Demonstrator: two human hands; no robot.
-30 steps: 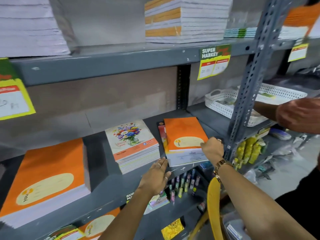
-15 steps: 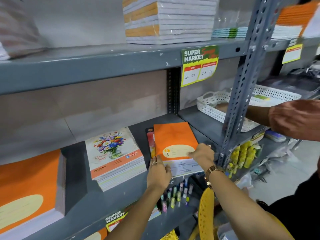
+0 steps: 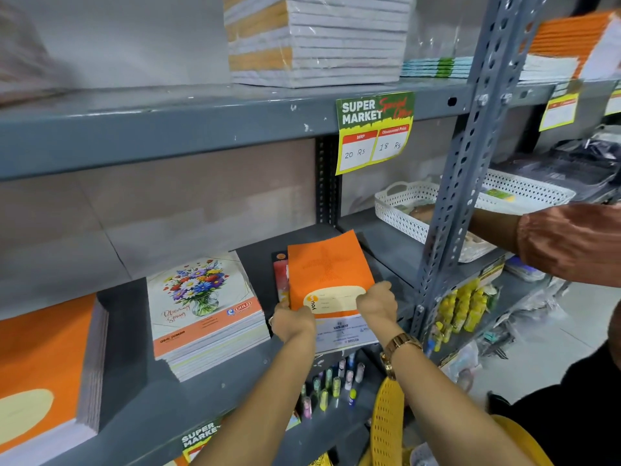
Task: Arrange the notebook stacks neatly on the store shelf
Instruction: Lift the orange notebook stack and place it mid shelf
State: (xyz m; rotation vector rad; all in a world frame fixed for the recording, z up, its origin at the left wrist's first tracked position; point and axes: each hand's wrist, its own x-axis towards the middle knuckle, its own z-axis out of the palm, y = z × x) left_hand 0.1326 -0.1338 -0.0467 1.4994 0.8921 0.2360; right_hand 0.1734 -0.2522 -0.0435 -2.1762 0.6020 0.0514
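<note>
A small stack of orange notebooks point(image 3: 327, 267) lies on the grey middle shelf point(image 3: 141, 408), near the metal upright. My left hand point(image 3: 291, 320) grips its front left corner and my right hand point(image 3: 377, 302) grips its front right edge. A red notebook point(image 3: 280, 275) pokes out under the stack on the left. Left of that sits a stack of floral-cover notebooks point(image 3: 205, 311). A taller stack of orange notebooks point(image 3: 43, 368) stands at the far left.
Wrapped notebook stacks point(image 3: 316, 38) fill the upper shelf above a price tag point(image 3: 373, 129). The perforated upright point(image 3: 460, 183) stands just right of my hands. Behind it another person's arm point(image 3: 551, 240) reaches into a white basket point(image 3: 403, 210). Small bottles point(image 3: 332, 381) line the lower shelf.
My left hand moved from the shelf's front edge up to the orange stack's left corner. Both hands now hold the stack. The view shifted right.
</note>
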